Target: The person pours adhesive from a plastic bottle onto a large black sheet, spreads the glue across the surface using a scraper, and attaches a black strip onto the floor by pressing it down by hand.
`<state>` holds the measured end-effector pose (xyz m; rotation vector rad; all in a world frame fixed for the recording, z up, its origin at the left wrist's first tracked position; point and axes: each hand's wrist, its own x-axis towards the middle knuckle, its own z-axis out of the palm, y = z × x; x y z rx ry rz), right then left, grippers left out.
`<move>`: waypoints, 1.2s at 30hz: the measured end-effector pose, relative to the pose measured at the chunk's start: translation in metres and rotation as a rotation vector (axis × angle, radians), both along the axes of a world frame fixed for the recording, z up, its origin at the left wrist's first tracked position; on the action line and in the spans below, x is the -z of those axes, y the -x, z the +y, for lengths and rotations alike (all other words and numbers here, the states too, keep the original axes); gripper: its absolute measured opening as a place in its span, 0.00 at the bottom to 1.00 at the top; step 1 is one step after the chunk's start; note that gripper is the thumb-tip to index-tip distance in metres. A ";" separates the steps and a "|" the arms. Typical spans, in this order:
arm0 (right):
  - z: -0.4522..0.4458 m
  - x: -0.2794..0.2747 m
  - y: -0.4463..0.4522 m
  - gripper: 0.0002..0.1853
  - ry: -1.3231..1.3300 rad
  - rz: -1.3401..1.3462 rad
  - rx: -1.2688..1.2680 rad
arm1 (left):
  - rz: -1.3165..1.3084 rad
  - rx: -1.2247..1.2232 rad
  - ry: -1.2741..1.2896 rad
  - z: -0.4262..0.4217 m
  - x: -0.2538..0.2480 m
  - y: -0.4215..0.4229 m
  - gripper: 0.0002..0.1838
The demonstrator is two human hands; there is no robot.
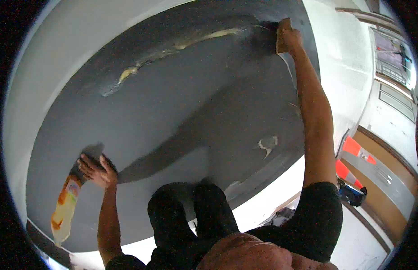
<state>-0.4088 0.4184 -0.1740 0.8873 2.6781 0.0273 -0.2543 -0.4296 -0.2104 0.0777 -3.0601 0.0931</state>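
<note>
A large dark grey oval surface (182,103) spreads out in front of me. My left hand (96,171) lies on it at the left, fingers stretched out and apart, holding nothing. Just below that hand runs a pale yellow patch (64,213) with orange and green stains. My right hand (291,38), arm stretched far forward, is wrapped around a tan sanding block (281,41) pressed against the surface at the upper right. The block's underside is hidden.
A rough streak (209,36) with yellowish patches crosses the upper part of the grey surface. A pale patch (268,143) shows at the lower right. White panels (341,49) border it. Orange-and-white cones (353,146) and a brown board (380,148) stand farther right.
</note>
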 end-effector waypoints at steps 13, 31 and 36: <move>-0.380 -0.053 0.063 0.26 0.377 0.239 -0.151 | -0.123 -0.116 -0.115 -0.005 -0.020 0.006 0.46; -0.341 -0.061 0.020 0.29 0.144 -0.077 -1.085 | -0.121 -0.102 -0.215 0.007 -0.026 -0.011 0.46; -0.208 -0.050 -0.039 0.29 0.141 -0.181 -0.941 | -0.071 -0.076 -0.137 0.009 -0.011 -0.011 0.46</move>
